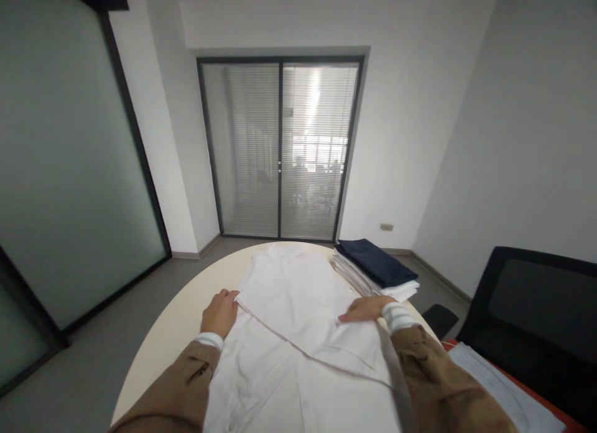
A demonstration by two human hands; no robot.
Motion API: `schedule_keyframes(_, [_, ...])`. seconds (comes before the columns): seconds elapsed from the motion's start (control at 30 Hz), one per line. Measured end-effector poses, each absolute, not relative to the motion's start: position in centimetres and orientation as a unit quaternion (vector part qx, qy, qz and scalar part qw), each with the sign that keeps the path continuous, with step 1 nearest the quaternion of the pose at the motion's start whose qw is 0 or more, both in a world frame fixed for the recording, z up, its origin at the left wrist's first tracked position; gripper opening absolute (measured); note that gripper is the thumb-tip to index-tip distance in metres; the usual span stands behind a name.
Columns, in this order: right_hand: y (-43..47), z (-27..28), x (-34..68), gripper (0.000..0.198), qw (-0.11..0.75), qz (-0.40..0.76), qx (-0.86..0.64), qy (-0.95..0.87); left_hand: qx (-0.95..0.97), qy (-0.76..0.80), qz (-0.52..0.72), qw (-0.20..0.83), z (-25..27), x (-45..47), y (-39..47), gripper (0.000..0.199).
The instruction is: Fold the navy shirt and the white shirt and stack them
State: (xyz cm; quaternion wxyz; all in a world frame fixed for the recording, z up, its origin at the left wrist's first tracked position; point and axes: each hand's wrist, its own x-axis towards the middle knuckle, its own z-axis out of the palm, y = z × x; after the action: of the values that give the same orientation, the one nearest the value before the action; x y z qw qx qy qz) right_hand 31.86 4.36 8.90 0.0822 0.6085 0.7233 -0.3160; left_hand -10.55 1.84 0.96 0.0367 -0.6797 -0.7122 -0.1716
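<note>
A white shirt lies spread over the round table, with part of its cloth folded over and the loose edge running slantwise across the middle. A straight front seam shows on the lower part, near my body. My left hand has its fingers curled round the corner of the folded layer on the left side. On the right, my right hand is closed on the cloth near the shirt's side edge; its fingertips are partly hidden in the fabric. The near end of the shirt runs out of view.
The cream round table carries a stack of folded white clothes with a folded navy garment on top, at the back right. A black mesh chair and some papers are at the right. Glass doors stand behind.
</note>
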Motion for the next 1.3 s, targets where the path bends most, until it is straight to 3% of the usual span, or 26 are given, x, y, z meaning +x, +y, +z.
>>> schedule_keyframes(0.1, [3.8, 9.5, 32.9, 0.051, 0.108, -0.386, 0.571, 0.717, -0.67, -0.715, -0.199, 0.013, 0.8, -11.0, 1.8, 0.036])
schedule_keyframes(0.2, [3.4, 9.5, 33.2, 0.042, 0.118, -0.379, 0.575, 0.715, -0.635, -0.738, -0.226, -0.019, 0.8, -11.3, 2.1, 0.037])
schedule_keyframes(0.37, [3.4, 8.6, 33.1, 0.047, 0.049, -0.376, 0.581, 0.72, -0.567, -0.777, -0.264, -0.069, 0.7, -12.0, 2.6, 0.039])
schedule_keyframes(0.53, [4.0, 7.4, 33.0, 0.049, 0.103, -0.403, 0.57, 0.709, -0.594, -0.749, -0.287, -0.065, 0.7, -12.1, 2.5, 0.05])
schedule_keyframes(0.8, [4.1, 7.5, 31.5, 0.042, 0.081, -0.367, 0.555, 0.742, -0.554, -0.758, -0.331, -0.098, 0.1, -12.8, 3.1, 0.04])
schedule_keyframes(1.0, [4.8, 8.2, 29.7, 0.036, 0.142, -0.296, 0.576, 0.749, -0.554, -0.758, -0.333, -0.086, 0.1, -12.8, 3.3, 0.034])
schedule_keyframes(1.3, [8.6, 8.6, 23.4, 0.023, -0.015, -0.193, 0.57, 0.798, -0.534, -0.74, -0.395, -0.107, -0.4, -12.7, 3.7, 0.03])
